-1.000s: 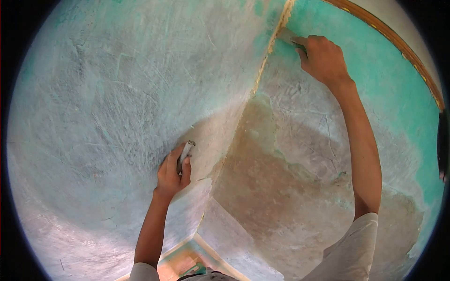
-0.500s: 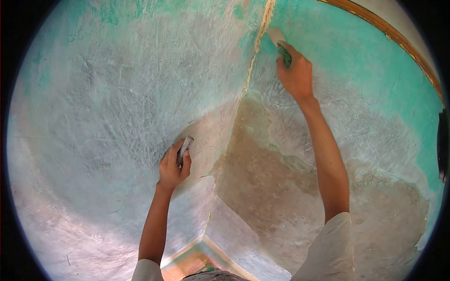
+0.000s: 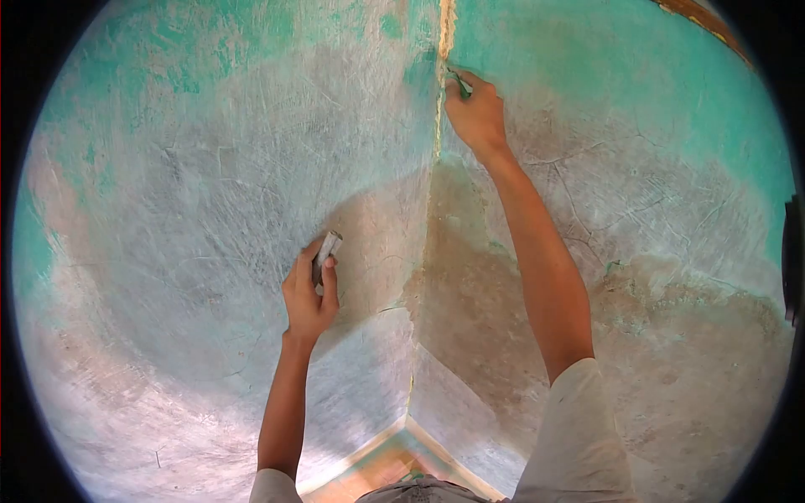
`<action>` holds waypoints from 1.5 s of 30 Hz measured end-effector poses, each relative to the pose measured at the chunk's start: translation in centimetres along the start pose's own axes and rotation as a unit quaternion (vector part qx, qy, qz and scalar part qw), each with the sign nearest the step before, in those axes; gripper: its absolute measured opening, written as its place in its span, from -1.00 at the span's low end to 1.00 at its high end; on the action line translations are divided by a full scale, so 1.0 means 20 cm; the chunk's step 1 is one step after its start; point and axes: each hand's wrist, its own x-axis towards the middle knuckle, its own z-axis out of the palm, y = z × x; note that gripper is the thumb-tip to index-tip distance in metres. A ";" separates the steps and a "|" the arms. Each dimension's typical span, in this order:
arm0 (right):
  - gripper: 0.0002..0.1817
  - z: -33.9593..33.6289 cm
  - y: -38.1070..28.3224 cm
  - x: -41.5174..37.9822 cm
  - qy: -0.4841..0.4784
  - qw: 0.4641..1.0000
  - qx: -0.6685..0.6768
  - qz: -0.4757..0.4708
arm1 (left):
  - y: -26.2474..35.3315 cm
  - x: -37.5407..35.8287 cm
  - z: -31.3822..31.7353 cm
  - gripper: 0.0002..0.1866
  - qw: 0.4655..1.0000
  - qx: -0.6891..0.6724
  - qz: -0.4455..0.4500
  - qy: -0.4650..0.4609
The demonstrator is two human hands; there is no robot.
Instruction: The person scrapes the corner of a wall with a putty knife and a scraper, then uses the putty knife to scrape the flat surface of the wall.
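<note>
My left hand is closed around a small grey block, in front of the left wall. Higher up, my right hand grips a scraper by its green handle. The scraper's blade is mostly hidden, seen nearly edge-on against the corner seam, where yellowish filler shows. Patchy green paint and scratched grey-white plaster cover both walls. On the right wall a large brown bare patch lies below my right hand.
An orange-brown trim curves across the upper right. A dark object stands at the right edge. Below, an orange floor with a pale border meets the two walls, by my clothing.
My right hand has moved left to the corner seam, and its scraper has turned so less blade shows. My left hand still holds the block. The view has shifted slightly.
</note>
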 end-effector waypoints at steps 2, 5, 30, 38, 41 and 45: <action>-0.57 -0.04 -0.02 -0.07 -0.042 0.999 -0.008 0.023 | -0.01 0.05 0.00 -0.74 1.000 0.011 0.000 -0.001; -0.57 0.00 0.02 -0.21 -0.040 0.999 0.018 0.010 | -0.06 0.07 0.03 -0.74 1.000 0.021 0.013 0.009; -0.60 0.02 0.17 -0.12 0.014 0.997 0.075 -0.015 | -0.12 0.14 0.21 -0.67 0.987 0.138 0.071 0.034; -0.61 0.10 0.25 -0.19 0.029 0.996 0.082 -0.030 | -0.12 0.09 0.19 -0.65 0.991 0.134 0.025 -0.006; -0.61 0.04 0.22 -0.16 -0.010 0.996 0.086 -0.002 | -0.13 0.08 0.19 -0.65 0.992 0.120 0.025 -0.016; -0.62 0.07 0.25 -0.25 0.024 0.995 0.073 -0.057 | -0.10 0.09 0.19 -0.66 0.992 0.120 0.023 -0.020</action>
